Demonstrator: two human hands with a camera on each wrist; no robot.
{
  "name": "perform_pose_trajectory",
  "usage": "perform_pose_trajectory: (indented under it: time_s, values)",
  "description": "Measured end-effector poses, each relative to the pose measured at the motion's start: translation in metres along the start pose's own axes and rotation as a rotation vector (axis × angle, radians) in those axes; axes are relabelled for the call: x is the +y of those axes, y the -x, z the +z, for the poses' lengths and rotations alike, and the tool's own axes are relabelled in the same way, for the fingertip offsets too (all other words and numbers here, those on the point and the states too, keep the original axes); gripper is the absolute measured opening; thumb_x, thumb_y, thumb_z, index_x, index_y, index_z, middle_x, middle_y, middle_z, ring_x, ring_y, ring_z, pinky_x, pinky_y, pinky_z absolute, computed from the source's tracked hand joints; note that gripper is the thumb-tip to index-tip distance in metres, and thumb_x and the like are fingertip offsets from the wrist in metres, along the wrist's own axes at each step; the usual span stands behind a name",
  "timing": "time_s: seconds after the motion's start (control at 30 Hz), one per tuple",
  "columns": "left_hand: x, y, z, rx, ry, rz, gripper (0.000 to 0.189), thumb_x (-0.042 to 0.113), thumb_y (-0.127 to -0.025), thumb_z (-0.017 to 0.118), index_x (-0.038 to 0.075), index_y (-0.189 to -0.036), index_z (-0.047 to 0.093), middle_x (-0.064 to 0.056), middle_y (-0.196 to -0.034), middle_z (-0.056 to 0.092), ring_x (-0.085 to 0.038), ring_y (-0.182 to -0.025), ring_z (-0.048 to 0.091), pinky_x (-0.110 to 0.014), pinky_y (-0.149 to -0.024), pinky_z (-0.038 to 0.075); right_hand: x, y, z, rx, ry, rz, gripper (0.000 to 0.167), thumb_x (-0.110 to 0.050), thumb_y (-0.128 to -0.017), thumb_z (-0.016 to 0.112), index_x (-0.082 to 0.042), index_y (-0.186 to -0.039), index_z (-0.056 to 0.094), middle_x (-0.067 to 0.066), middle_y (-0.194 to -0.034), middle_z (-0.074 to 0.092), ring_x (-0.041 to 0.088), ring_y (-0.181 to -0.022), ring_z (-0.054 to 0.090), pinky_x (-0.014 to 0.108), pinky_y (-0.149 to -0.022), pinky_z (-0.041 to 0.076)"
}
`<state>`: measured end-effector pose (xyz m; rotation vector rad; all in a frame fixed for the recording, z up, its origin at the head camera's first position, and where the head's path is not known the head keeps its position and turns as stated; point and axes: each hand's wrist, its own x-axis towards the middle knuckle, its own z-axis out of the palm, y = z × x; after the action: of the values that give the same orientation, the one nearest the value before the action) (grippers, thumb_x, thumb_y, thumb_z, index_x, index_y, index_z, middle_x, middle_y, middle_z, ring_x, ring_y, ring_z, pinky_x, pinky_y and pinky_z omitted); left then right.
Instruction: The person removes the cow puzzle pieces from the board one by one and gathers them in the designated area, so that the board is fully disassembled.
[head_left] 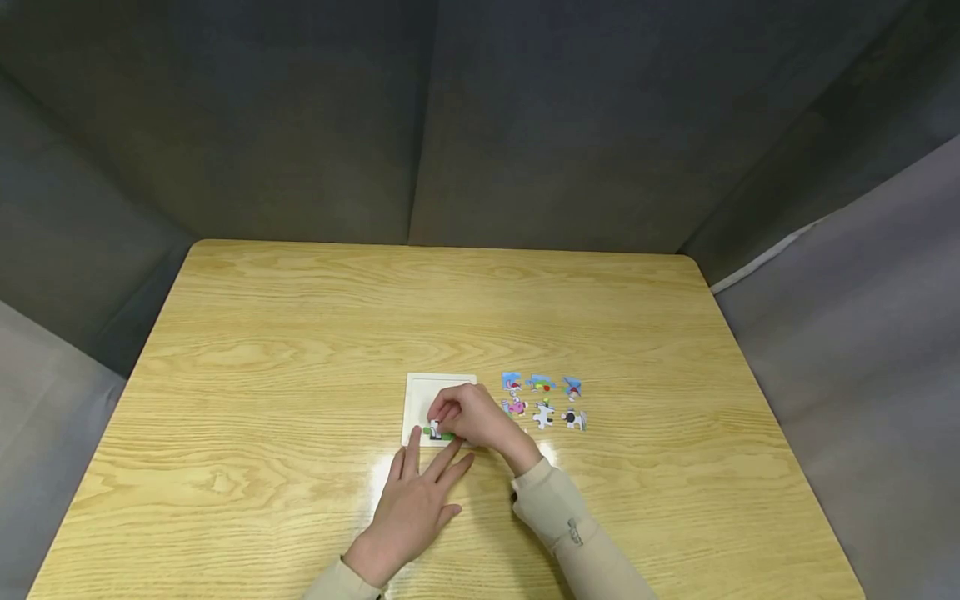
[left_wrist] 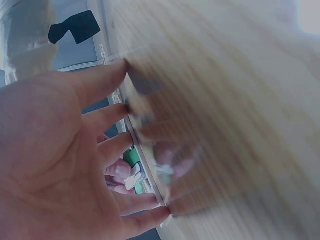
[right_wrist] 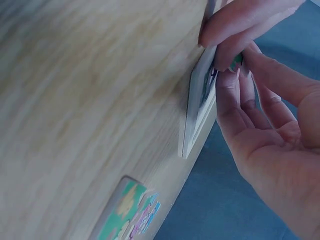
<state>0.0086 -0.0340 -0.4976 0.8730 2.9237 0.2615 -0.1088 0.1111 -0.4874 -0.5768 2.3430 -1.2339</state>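
A shallow white puzzle tray (head_left: pixel 417 396) lies on the table near the person. My right hand (head_left: pixel 476 417) reaches over it from the right, thumb and fingers pinching a green-edged puzzle piece (right_wrist: pixel 237 62) low over the tray. White-and-green puzzle artwork (left_wrist: pixel 134 177) shows beyond the left fingers in the left wrist view; the right fingers partly cover it. My left hand (head_left: pixel 411 508) lies palm down with fingers spread, its fingertips along the tray's front edge. In the right wrist view, left fingers (right_wrist: pixel 245 20) overlap the tray's near corner.
To the right of the tray, several loose jigsaw pieces (head_left: pixel 543 415) are spread in two rows on the wooden table (head_left: pixel 300 350). Some of these colourful pieces (right_wrist: pixel 125 207) appear low in the right wrist view. Dark grey curtains (head_left: pixel 315 125) hang behind the table and at its sides.
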Motion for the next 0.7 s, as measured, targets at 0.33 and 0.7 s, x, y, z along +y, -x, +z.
perform_pose_trajectory:
  time_s: [0.33,0.7]
  values:
    - [0.0,-0.001,0.001,0.021,0.014,0.004,0.066,0.045,-0.088,0.067,0.021,-0.146,0.048,-0.002,-0.159,0.028,-0.058,-0.136,0.023,-0.061,-0.101,0.039,0.006,0.012,-0.017,0.048,-0.052,-0.01,0.01,0.006,-0.083,0.073,0.0,-0.091,0.071,0.009,-0.082,0.069,0.017,-0.073,0.066,0.024,-0.067,0.055]
    - [-0.001,0.0,0.001,0.025,0.023,0.001,0.066,0.043,-0.089,0.067,0.019,-0.147,0.047,-0.003,-0.16,0.025,-0.057,-0.136,0.024,-0.062,-0.101,0.039,0.028,0.045,-0.051,0.143,-0.064,-0.017,0.009,0.007,-0.084,0.072,0.001,-0.092,0.071,0.011,-0.085,0.068,0.022,-0.074,0.066,0.027,-0.067,0.056]
